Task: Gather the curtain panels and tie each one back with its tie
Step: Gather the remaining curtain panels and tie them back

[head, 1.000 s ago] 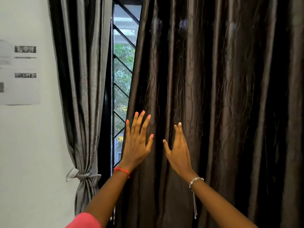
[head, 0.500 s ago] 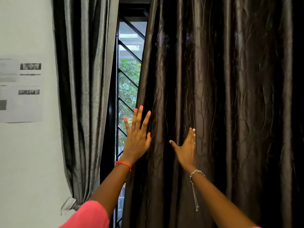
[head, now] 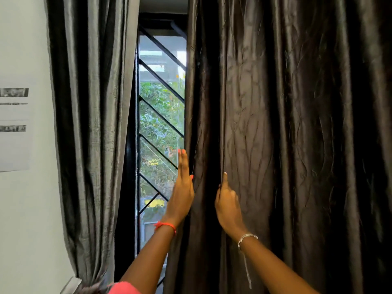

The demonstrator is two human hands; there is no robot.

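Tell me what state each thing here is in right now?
Left curtain panel: gathered at the wall side.
Right curtain panel: hanging loose, untied.
Left hand: open, flat at the right panel's edge.
Right hand: fingers tucked into a fold; grip unclear.
Window: partly uncovered.
Paper sheet: flat on the wall.
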